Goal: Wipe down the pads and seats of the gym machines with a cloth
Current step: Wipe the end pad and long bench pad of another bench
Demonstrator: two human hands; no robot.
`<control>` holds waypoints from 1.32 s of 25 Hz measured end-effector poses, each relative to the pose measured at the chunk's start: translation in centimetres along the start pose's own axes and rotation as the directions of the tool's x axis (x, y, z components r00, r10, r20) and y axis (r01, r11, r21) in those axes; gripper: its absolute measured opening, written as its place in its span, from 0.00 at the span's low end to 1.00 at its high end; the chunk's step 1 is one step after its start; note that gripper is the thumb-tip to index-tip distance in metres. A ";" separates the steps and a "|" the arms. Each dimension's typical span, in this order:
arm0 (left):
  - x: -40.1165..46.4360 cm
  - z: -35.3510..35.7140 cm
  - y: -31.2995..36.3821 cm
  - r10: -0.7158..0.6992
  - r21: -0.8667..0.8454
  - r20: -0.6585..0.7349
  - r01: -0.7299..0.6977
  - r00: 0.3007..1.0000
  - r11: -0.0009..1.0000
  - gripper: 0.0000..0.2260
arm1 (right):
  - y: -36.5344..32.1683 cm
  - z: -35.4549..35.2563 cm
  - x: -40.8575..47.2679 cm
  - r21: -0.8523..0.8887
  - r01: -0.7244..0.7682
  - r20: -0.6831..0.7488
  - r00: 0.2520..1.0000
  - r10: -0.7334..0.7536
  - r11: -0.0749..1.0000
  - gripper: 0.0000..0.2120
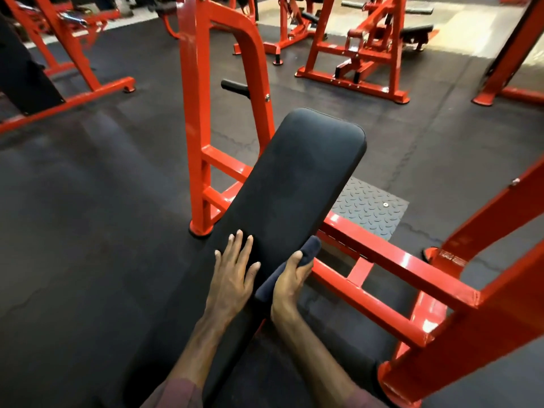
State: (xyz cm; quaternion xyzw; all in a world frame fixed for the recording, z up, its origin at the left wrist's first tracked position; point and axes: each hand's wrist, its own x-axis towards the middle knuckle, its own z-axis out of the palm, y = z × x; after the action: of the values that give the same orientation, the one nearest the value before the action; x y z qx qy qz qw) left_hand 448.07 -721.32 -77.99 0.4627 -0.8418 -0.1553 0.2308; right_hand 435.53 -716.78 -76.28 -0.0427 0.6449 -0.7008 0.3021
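Mid-wipe: dark blue folded cloth (pixel 290 267) clasped in right hand (pixel 290 285) at long black padded bench (pixel 282 207) edge, beside flat, spread left hand (pixel 234 273) (far padding seemingly unwiped); other machines remaining.

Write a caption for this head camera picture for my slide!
Left hand flat on a black bench pad, right hand gripping a dark cloth at its edge.

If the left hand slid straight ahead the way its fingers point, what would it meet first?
Only more black pad: the left hand lies flat on it, fingers aimed up its length. The path looks free to the pad's far rounded end, though depth is unclear.
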 end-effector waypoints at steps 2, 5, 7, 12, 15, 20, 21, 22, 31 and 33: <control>1.7 0.1 0.9 0.012 -0.004 -0.019 -0.012 1.000 1.000 0.29 | -3.0 0.7 3.3 0.006 0.055 -0.045 0.997 -0.055 0.998 0.24; 3.5 0.5 2.2 0.029 -0.018 -0.063 -0.030 0.998 0.999 0.29 | -4.5 0.2 2.9 0.024 0.084 0.001 0.996 -0.084 0.996 0.23; 5.0 0.9 3.4 0.025 -0.014 -0.089 -0.027 0.996 1.000 0.28 | -3.9 -0.8 1.4 0.024 0.081 0.098 0.992 -0.083 0.996 0.23; 10.4 1.3 6.2 0.038 0.006 -0.125 -0.037 0.991 0.999 0.27 | -6.7 0.8 11.5 0.002 0.180 0.067 0.981 -0.180 0.984 0.34; 12.5 1.3 7.5 0.046 -0.002 -0.138 -0.047 0.989 0.999 0.27 | -7.5 0.7 11.0 0.030 0.191 0.115 0.974 -0.193 0.981 0.38; 15.6 0.7 8.7 0.029 -0.016 -0.147 -0.031 0.989 0.999 0.27 | -8.7 0.7 13.6 0.012 0.201 0.145 0.969 -0.201 0.980 0.40; 15.9 0.6 8.6 0.031 -0.015 -0.144 -0.033 0.989 0.999 0.28 | -10.1 1.2 15.9 0.010 0.213 0.119 0.970 -0.213 0.977 0.37; 16.1 0.5 8.5 0.032 -0.012 -0.140 -0.034 0.990 0.999 0.28 | -11.2 1.7 17.7 0.027 0.224 0.097 0.969 -0.225 0.974 0.35; 19.6 -0.6 7.8 -0.013 -0.011 -0.177 0.011 0.984 1.000 0.34 | -14.0 1.8 18.5 -0.100 0.330 0.153 0.937 -0.313 0.939 0.37; 19.6 -0.5 7.6 -0.010 -0.016 -0.186 0.007 0.982 1.000 0.35 | -16.5 2.5 21.0 -0.128 0.377 0.087 0.926 -0.368 0.917 0.37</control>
State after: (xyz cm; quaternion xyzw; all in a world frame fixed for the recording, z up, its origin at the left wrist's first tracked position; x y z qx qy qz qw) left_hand 433.86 -734.01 -69.20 0.4771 -0.8132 -0.1187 0.3114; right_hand 413.45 -729.23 -67.45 -0.2075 0.6638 -0.6958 0.1790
